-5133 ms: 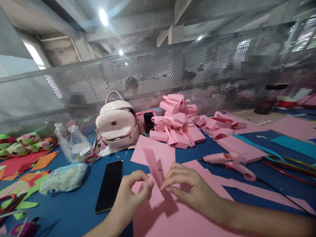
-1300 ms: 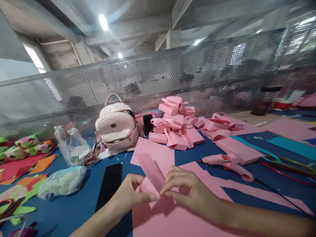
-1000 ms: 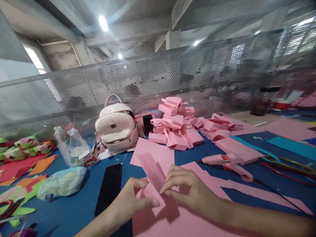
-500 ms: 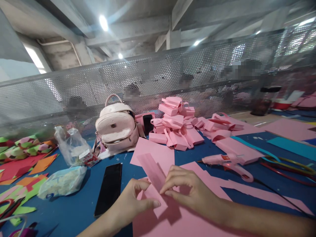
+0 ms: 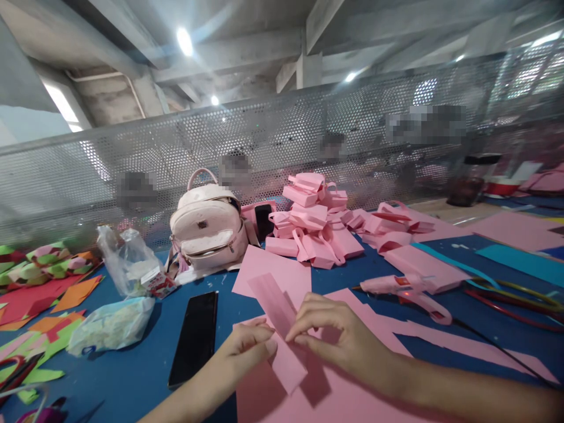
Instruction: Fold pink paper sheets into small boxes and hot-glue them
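Observation:
Between my hands is a folded piece of pink paper point(image 5: 274, 305), held just above pink sheets on the table. My left hand point(image 5: 247, 346) pinches its left side, thumb on top and fingers bent behind. My right hand point(image 5: 332, 332) pinches the right edge between thumb and forefinger, the other fingers curled. One flap of the paper stands up and away from me, while a lower flap hangs toward me. Beneath lies a large pink sheet point(image 5: 264, 405), with another pink sheet point(image 5: 251, 273) farther back.
A black phone point(image 5: 194, 338) lies left of my hands. Behind stand a pale backpack point(image 5: 207, 226) and a pile of small pink paper bags point(image 5: 315, 217). On the right rests a pink glue gun point(image 5: 408, 288) with its cord. Scissors point(image 5: 17, 373) and coloured scraps lie far left.
My left thumb has drawn back up and left along the paper, uncovering more of the lower flap. My right hand stays nearly in place.

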Available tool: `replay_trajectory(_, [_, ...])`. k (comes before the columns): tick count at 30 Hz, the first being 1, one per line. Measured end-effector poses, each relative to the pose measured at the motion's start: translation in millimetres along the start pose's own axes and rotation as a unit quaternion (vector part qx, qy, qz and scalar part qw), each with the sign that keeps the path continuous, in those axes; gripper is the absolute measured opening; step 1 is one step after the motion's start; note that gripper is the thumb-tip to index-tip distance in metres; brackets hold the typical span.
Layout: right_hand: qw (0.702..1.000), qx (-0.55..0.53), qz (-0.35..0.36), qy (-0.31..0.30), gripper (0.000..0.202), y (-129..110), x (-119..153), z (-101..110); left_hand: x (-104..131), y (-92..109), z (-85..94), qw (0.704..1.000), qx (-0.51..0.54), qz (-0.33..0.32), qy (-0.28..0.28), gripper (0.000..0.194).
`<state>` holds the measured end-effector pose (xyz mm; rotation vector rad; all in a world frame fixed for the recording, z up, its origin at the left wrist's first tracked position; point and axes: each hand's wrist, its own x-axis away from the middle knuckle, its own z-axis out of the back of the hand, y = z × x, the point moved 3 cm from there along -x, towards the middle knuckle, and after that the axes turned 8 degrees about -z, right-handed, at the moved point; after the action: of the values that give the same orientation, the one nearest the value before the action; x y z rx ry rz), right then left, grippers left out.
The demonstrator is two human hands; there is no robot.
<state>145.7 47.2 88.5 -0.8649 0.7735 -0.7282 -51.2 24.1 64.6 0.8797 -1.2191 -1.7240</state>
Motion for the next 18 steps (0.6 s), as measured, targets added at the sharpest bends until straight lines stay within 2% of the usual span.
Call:
replay_trajectory(5, [1.000,-0.001,0.002,-0.006,0.023,-0.4,1.5,-1.6,-3.7,3.4,-4.0,0.999,0.002,-0.037,-0.022,0.058])
replay_trajectory(13, [0.999,-0.014,0.028,-0.005,0.020,0.9,1.0,-3.1,-1.9,1.5,-5.9,0.998,0.026,-0.034,-0.050,0.054])
replay_trajectory(18, [0.999,-0.019,0.032,-0.003,0.022,-1.5,0.7,-2.8,-2.3,6.8,-8.3,0.997,0.032,-0.032,-0.055,0.058])
